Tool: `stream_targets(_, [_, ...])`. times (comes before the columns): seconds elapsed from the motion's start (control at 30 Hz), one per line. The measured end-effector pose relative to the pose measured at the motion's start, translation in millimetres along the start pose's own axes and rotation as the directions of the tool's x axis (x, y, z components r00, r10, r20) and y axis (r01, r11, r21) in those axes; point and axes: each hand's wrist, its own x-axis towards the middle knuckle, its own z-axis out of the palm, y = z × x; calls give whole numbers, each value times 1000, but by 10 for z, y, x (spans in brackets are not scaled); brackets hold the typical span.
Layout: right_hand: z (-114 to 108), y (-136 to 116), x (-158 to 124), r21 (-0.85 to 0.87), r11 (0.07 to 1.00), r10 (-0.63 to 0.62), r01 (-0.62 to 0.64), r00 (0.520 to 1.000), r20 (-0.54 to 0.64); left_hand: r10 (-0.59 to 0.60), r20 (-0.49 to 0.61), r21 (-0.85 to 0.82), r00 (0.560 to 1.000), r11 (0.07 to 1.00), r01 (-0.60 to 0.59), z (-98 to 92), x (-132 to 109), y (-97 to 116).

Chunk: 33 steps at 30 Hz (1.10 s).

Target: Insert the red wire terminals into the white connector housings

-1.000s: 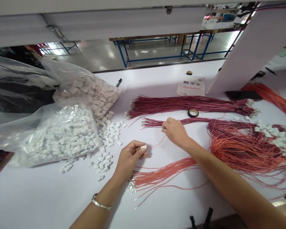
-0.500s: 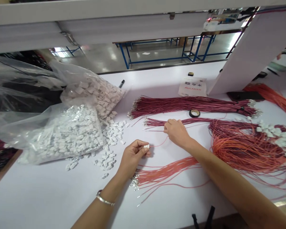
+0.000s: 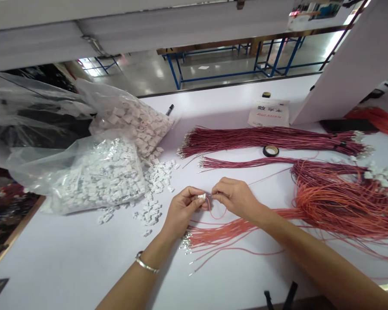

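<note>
My left hand (image 3: 181, 210) pinches a small white connector (image 3: 201, 196) at its fingertips. My right hand (image 3: 233, 197) is closed on the end of a thin dark red wire (image 3: 268, 175), held right against the connector. A light red wire (image 3: 217, 214) loops down from the connector between the two hands. Below them lies a bundle of light red wires (image 3: 226, 233) with metal tips. A thin bundle of dark red wires (image 3: 242, 162) lies just beyond my right hand, and a thicker one (image 3: 265, 138) behind it.
Two clear plastic bags of white connectors (image 3: 93, 174) sit at the left, with loose connectors (image 3: 155, 189) spilled beside them. A tape roll (image 3: 270, 150), a booklet (image 3: 269, 113), a marker (image 3: 169, 110) and a heap of orange wires (image 3: 339, 202) lie on the white table (image 3: 67, 258).
My right hand left the thin dark red bundle and came back toward me with one wire, meeting the left hand at the connector. The view shifted slightly.
</note>
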Motion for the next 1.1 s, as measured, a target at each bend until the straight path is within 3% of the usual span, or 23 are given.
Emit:
stream_targets(0.13, [17, 16, -103, 90, 992, 93, -83, 989, -115, 8, -15, 1, 1000, 1000, -8, 17, -10, 20])
stream_targets(0.33, [-10, -5, -87, 261, 952, 186, -163, 980, -65, 16, 10, 43, 1000, 999, -17, 4, -17, 2])
stream_targets(1.1, [90, -8, -96, 169, 959, 234, -229, 972, -7, -17, 23, 96, 1000, 995, 15, 54, -45, 66])
